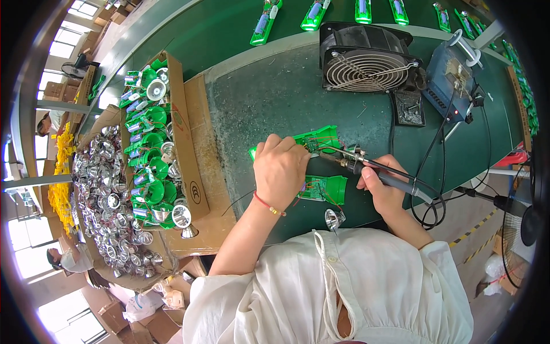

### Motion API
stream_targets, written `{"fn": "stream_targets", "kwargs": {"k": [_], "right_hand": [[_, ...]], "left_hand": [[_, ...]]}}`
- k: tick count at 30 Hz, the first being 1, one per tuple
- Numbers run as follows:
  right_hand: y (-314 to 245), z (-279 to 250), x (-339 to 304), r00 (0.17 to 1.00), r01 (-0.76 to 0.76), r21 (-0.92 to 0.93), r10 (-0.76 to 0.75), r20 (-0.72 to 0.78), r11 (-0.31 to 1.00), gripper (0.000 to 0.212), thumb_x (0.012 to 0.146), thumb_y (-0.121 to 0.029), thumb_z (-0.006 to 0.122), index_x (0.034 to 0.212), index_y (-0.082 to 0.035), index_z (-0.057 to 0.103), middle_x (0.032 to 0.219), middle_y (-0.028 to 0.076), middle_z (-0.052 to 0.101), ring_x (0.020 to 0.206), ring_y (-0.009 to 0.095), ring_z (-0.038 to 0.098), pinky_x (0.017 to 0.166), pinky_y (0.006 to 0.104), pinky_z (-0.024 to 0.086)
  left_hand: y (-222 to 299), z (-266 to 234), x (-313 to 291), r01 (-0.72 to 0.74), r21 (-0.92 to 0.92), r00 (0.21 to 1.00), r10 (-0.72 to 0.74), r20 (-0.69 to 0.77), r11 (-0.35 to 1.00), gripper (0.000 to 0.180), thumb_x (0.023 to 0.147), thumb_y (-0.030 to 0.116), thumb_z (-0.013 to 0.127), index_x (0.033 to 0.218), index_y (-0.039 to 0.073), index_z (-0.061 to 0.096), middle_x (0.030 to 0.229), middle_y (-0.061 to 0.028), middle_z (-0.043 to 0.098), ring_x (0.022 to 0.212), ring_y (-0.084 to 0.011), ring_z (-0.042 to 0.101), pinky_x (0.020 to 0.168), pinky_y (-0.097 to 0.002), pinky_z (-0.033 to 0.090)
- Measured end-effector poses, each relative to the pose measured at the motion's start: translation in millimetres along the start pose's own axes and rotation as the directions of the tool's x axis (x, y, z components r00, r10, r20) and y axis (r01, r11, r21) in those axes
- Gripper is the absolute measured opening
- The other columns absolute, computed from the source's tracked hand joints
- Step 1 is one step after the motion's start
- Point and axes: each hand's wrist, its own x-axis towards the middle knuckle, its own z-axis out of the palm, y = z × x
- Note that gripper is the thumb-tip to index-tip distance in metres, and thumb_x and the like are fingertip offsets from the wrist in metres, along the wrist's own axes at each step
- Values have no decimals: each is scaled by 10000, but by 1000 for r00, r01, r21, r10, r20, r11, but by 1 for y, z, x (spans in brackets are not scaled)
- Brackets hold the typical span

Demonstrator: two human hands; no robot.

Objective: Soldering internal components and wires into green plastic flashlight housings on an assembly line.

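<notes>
In the middle of the frame is the green casing [324,134] with its thin wires [330,141], over the dark bench [246,103]; the left hand [279,169] covers its near side with bent fingers, but the tips are hidden, so I cannot tell whether they pinch or only press; right of the middle, the right hand [385,182] has thumb and fingers clamped around the soldering iron [402,184], its metal end toward the wires; the casing seems light, stiff and a little slippery (this is only my judgement); the wires look soft and fragile, so the side walls are the better hold; the iron asks for holding at its handle only; below lies a second casing [326,189].
</notes>
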Motion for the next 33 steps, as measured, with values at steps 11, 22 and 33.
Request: {"fn": "stream_targets", "kwargs": {"k": [11, 22, 33], "right_hand": [[-4, -8, 1, 999, 19, 60, -16, -45, 998, 151, 814, -99, 618, 818, 16, 520, 615, 83, 586, 519, 109, 567, 447, 213, 435], [-7, -22, -1, 995, 35, 125, -24, -93, 991, 118, 811, -61, 604, 850, 16, 525, 661, 93, 601, 562, 123, 589, 487, 234, 464], [0, -32, 17, 986, -3, 245, 44, -163, 970, 152, 816, -110, 625, 830, 2, 523, 688, 66, 593, 577, 102, 579, 525, 237, 485]], "left_hand": [[2, -1, 6, -8, 8, 1000, 8, 5, 1000, 48, 663, 142, 678, 645, 107, 651, 664, -13, 548, 702, -216, 511, 646, -340, 415], [2, -26, 5, -24, -64, 996, 29, 81, 998, 131, 651, 126, 683, 776, 86, 680, 775, -64, 574, 780, -257, 540, 704, -357, 434], [-71, -53, 36, 107, 80, 981, -119, 155, 991, 464, 566, 148, 768, 999, 98, 610, 889, -120, 578, 847, -314, 573, 740, -398, 468]]}}
